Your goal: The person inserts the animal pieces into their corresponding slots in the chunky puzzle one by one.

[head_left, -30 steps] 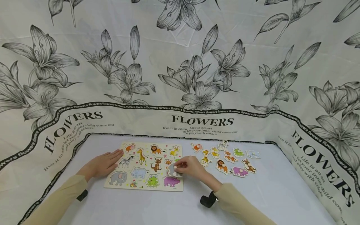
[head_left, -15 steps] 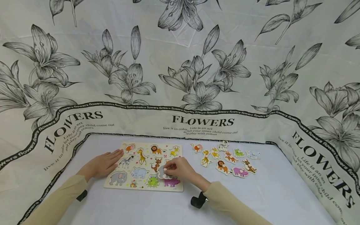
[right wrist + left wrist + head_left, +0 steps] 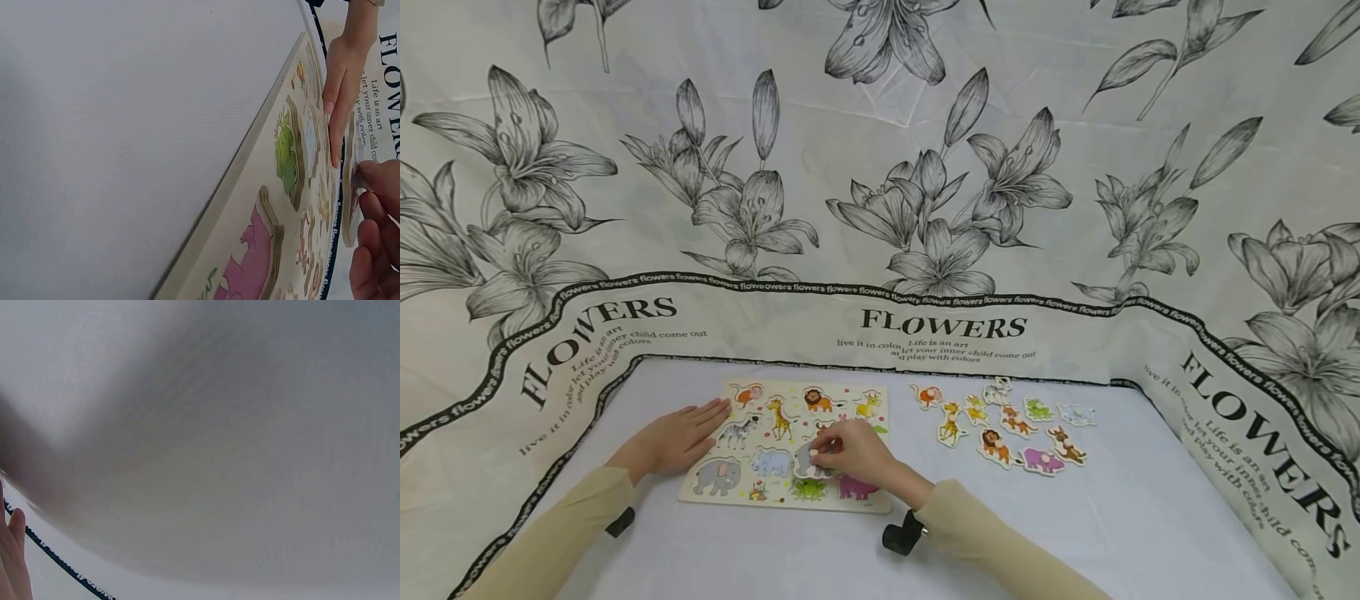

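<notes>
A pale wooden puzzle board (image 3: 703, 497) with animal-shaped recesses lies flat on the table. My left hand (image 3: 673, 437) rests at its left edge with straight fingers, the fingertips on the board. My right hand (image 3: 861, 454) pinches a grey elephant puzzle piece (image 3: 803, 461) by its small white knob, over the board's lower middle. In the right wrist view the piece (image 3: 349, 219) is seen edge-on, raised above the board. It partly covers the frog picture (image 3: 808, 492). The elephant picture (image 3: 717, 477) fills the board's near left corner.
Right of the board lie several loose animal pieces, among them a purple hippo (image 3: 1042, 460), a lion (image 3: 996, 447), a frog (image 3: 1038, 407) and a giraffe (image 3: 951, 423). A flower-printed cloth (image 3: 790, 325) rises behind the table. The left wrist view shows mostly blurred white cloth.
My right hand has carried the elephant piece leftward across the board, from near its right edge to the lower middle. The left hand has stayed in place.
</notes>
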The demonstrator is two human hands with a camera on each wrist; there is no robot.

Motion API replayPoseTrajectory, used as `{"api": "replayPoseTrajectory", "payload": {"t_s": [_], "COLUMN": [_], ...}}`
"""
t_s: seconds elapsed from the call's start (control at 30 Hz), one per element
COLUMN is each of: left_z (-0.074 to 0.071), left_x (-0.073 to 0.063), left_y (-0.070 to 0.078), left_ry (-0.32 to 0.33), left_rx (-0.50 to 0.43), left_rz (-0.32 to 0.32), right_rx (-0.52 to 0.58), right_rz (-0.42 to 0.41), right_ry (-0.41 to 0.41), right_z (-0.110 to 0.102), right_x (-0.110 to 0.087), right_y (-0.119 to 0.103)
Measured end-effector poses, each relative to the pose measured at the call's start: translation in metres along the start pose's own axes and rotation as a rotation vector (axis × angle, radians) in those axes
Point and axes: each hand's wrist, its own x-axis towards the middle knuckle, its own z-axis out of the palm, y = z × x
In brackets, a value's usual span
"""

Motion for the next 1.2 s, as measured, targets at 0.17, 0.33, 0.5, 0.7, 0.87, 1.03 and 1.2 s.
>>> {"api": "replayPoseTrajectory", "payload": {"t_s": [0.17,0.33,0.5,0.7,0.87,1.03,1.2], "left_z": [0.0,0.002,0.004,0.002,0.005,0.008,0.011], "left_x": [0.0,0.004,0.008,0.016,0.016,0.016,0.016], "left_y": [-0.001,-0.002,-0.003,-0.008,-0.011,-0.014,-0.017], "left_ry": [0.003,0.008,0.017,-0.012,0.01,0.047,0.022], "left_rx": [-0.004,-0.021,-0.039,-0.064,-0.066,-0.083,-0.079], "left_rz": [0.004,0.016,0.007,-0.026,-0.051,-0.033,-0.043], "right_rx": [-0.011,-0.002,0.005,-0.029,-0.045,-0.023,-0.024], "right_rz": [-0.002,0.015,0.03,0.021,0.013,0.017,0.01], "right_ry": [-0.019,-0.041,-0.048,-0.047,-0.048,-0.047,-0.04], "right_z": [0.007,0.013,0.017,0.02,0.022,0.024,0.027], "right_x": [0.006,0.008,0.008,0.012,0.013,0.015,0.022], "right_y": [-0.006,-0.008,-0.01,-0.01,-0.01,-0.013,-0.02]}}
